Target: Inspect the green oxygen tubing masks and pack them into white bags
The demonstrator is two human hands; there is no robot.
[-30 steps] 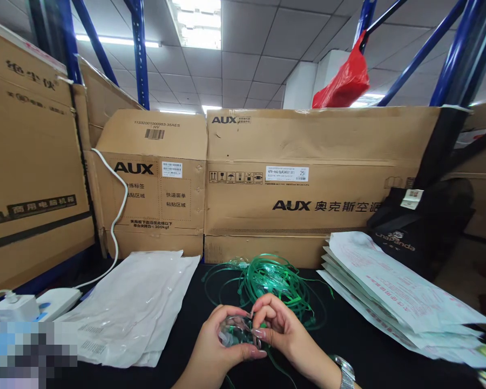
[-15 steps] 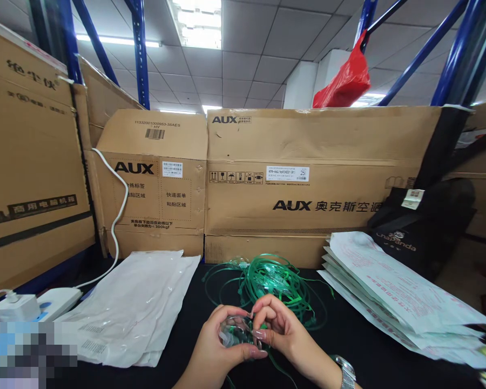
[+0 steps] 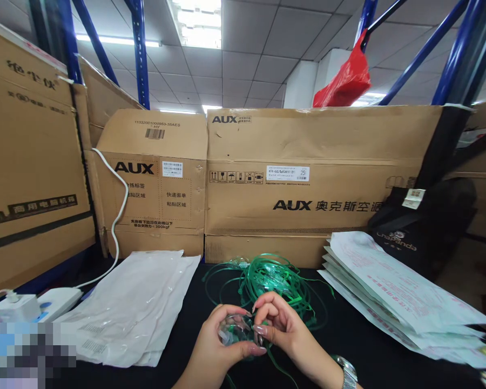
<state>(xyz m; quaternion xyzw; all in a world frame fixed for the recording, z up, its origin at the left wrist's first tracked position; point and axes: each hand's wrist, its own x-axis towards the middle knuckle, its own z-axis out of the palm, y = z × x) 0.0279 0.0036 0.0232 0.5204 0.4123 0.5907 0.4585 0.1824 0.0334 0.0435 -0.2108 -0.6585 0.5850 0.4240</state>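
Note:
A small clear plastic mask (image 3: pixel 233 334) with green parts is held low in the middle of the head view. My left hand (image 3: pixel 215 341) wraps round its left side, thumb below and forefinger along the top. At its right edge, my right hand (image 3: pixel 285 328) is closed with thumb and fingertips pinched together; the exact part between them is hidden. A thin green tube (image 3: pixel 281 364) trails down below the hands. Just behind them lies a coiled heap of green tubing (image 3: pixel 267 278) with clear plastic pieces in it.
White plastic packages (image 3: pixel 141 297) lie left on the black table surface (image 3: pixel 194 324). A stack of printed white bags (image 3: pixel 400 286) is at right, by a black bag (image 3: pixel 421 227). Cardboard boxes (image 3: pixel 243 216) wall the back. A power strip (image 3: pixel 56 302) with a white cable sits left.
The fingertips of my right hand have shifted very slightly at the mask's edge, and the mask has turned a little. Everything else stays where it was.

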